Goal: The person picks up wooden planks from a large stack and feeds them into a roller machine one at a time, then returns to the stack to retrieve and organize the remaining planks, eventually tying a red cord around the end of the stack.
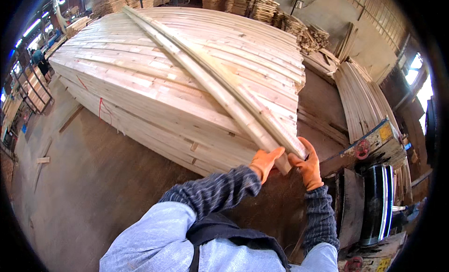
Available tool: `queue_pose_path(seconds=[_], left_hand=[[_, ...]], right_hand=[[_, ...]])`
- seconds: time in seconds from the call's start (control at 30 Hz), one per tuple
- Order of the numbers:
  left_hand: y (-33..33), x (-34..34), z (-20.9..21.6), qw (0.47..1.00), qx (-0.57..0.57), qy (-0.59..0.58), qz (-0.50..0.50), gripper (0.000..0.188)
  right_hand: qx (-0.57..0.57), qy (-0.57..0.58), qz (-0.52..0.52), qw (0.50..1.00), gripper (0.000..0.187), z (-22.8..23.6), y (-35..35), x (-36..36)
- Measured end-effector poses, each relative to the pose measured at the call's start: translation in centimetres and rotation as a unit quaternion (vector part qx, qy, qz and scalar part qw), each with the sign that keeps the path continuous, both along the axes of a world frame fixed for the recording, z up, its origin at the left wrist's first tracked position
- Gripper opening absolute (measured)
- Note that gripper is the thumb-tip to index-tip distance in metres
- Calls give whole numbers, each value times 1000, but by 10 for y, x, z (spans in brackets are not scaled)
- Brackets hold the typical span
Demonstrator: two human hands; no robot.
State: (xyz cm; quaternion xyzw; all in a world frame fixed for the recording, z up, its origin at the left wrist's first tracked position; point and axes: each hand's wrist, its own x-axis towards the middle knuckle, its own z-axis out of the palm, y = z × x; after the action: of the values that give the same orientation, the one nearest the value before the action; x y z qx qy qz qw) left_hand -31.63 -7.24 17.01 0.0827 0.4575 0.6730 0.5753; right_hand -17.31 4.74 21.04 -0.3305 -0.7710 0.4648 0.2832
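Note:
Two long pale wooden boards, the left board and the right board, lie side by side and slanting across a big stack of boards. Their near ends stick out past the stack's near right corner. My left hand, in an orange glove, is closed on the left board's near end. Around the end of the right board, the fingers of my right hand are wrapped, also in an orange glove. Dark knitted sleeves cover both forearms.
At the right stands a machine with a black roller and a red handwheel. More boards lean behind it. Several wood piles line the back wall. A person stands far left. A wood scrap lies on the floor.

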Motion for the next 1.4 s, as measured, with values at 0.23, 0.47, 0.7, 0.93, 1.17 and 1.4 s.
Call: queue_pose_path(seconds=[0.23, 0.47, 0.7, 0.93, 1.17, 1.4], left_hand=[[-60, -7, 3, 999, 41, -9, -8, 67], [-64, -37, -24, 872, 125, 340, 329, 74], [-23, -53, -22, 836, 14, 472, 279, 77], [-17, -120, -12, 963, 176, 112, 169, 51], [-54, -173, 42, 938, 217, -4, 269, 66], [-47, -203, 48, 948, 181, -12, 263, 64]], right_hand=[[156, 66, -4, 985, 91, -33, -9, 5], [230, 77, 20, 970, 87, -30, 12, 5], [155, 82, 11, 984, 72, 56, 3, 1], [321, 67, 34, 944, 70, 83, -42, 0], [264, 41, 54, 962, 79, 50, -94, 14], [-243, -122, 377, 885, 100, 114, -55, 5]])
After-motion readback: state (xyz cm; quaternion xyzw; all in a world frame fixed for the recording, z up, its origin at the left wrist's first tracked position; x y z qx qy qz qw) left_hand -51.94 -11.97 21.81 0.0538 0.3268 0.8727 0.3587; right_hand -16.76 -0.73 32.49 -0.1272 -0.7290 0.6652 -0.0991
